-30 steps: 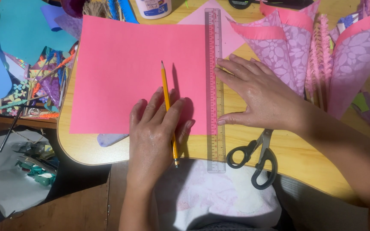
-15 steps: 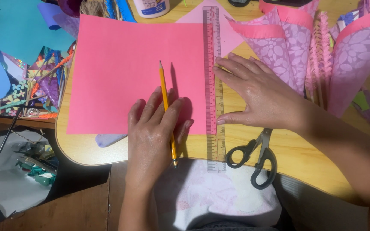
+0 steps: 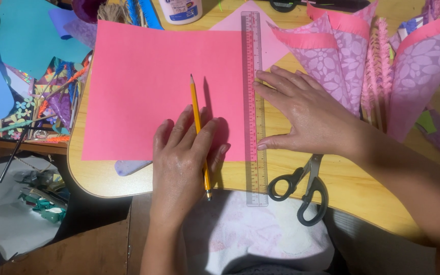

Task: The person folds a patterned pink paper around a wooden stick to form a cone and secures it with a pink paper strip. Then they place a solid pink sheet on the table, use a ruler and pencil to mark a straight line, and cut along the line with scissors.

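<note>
A pink paper sheet [image 3: 143, 86] lies flat on the wooden table [image 3: 362, 193]. My left hand [image 3: 182, 163] rests palm down on its lower edge, with a yellow pencil [image 3: 197, 122] held between its fingers, tip pointing away from me. A clear pink ruler [image 3: 254, 102] lies upright along the sheet's right edge. My right hand [image 3: 306, 114] presses flat beside the ruler, fingertips and thumb touching its right side.
Black-handled scissors [image 3: 301, 188] lie at the table's near edge, under my right wrist. Purple-and-pink patterned paper cones [image 3: 378, 61] lie at the right. A white glue bottle [image 3: 182, 10] stands at the back. Colourful paper scraps [image 3: 36, 107] are piled at the left.
The view has shifted slightly; both hands, the pencil and the ruler stay where they were on the sheet.
</note>
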